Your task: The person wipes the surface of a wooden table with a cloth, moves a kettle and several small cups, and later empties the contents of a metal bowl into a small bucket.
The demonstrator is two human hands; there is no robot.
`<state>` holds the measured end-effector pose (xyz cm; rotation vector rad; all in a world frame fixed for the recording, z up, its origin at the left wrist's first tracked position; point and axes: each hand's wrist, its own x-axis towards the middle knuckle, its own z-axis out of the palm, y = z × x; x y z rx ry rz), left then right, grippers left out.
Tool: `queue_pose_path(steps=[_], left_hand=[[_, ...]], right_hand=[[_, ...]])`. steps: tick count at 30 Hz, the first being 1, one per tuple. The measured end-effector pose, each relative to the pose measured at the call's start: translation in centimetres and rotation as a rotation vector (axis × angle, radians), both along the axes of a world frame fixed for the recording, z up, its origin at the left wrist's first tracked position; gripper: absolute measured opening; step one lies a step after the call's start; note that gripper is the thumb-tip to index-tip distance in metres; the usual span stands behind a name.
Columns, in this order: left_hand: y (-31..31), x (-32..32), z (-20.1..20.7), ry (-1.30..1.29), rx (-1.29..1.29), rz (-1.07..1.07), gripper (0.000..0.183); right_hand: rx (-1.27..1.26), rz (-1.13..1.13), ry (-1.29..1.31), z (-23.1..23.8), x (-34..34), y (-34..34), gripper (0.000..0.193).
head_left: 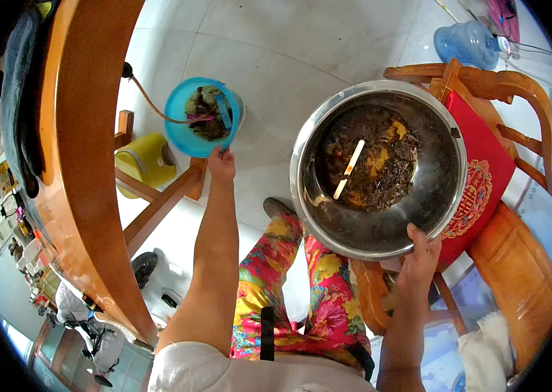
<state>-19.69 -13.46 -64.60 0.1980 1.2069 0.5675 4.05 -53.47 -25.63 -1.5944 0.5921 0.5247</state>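
My left hand (222, 164) is closed on the near rim of a light-blue bucket (175, 130). Inside the bucket are dark residue, a blue strip (223, 111) and a small pink piece. My right hand (418, 258) grips the near-right rim of a large stainless steel basin (436, 163), its thumb over the edge. Dark, wet, leaf-like bits (380, 176) with orange-yellow patches cover the basin's bottom. A flat pale wooden stick (349, 170) with an orange stain lies across them. What supports the basin from below is mostly hidden.
At the right stands a wooden chair (518, 261) with a red cushion (485, 176). A blue water jug (465, 44) lies beyond it. A brown tube (148, 101) reaches into the bucket. A yellow bin (142, 163) sits by a wooden table (86, 163) at the left.
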Motion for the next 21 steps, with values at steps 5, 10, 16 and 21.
queue_pose_path(steps=[5,10,16,21], left_hand=[[-7.6,1.2,0.8,0.046,-0.057,0.107,0.014],[-15.2,2.8,2.1,0.228,-0.138,0.147,0.016],[-16.0,-1.9,2.3,0.005,-0.106,0.084,0.026],[-17.9,1.1,7.2,0.306,-0.363,0.012,0.066]], right_hand=[[-0.056,-0.008,0.046,-1.1,0.1,-0.9,0.046],[-0.103,-0.015,0.095,-0.6,0.7,-0.8,0.049],[-0.036,0.057,0.002,-2.4,0.2,-0.5,0.036],[-0.147,0.080,0.032,-4.0,0.0,-2.1,0.037]])
